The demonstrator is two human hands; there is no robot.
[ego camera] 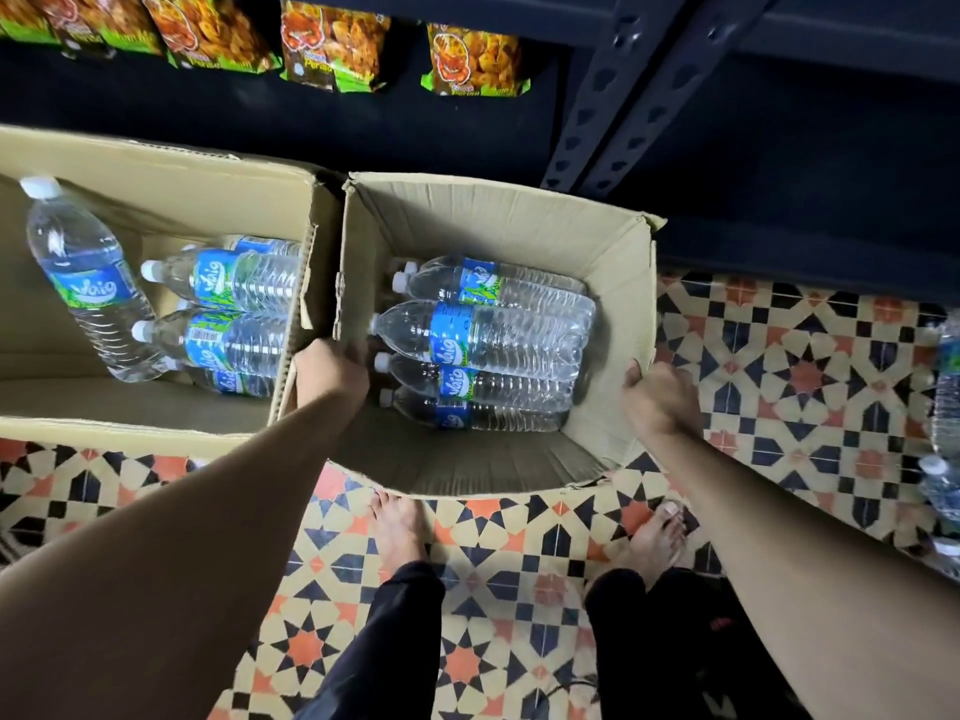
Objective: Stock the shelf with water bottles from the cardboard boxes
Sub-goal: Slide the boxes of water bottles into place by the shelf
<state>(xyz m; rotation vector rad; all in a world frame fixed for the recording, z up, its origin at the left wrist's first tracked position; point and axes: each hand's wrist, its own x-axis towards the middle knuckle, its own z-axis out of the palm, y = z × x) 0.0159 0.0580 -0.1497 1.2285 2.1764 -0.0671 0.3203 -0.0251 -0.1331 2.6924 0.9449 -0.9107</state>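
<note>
On the tiled floor before the dark shelf (779,148), water bottles (498,345) lie stacked loose in the right cardboard box (493,215). Left hand (332,366) and right hand (660,397) curl closed over opposite walls. Risk: soft walls buckle if lifted, bottles roll, box tips against the neighbouring box (156,184).

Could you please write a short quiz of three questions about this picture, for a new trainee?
1. True or false: both hands hold bottles.
2. How do the bottles in the right box lie? A) upright B) on their sides C) caps down
3. What hangs above the boxes?

Key
1. False: the left hand and right hand grip the right box's walls.
2. B; the top bottle lies flat.
3. Snack bags.
</note>
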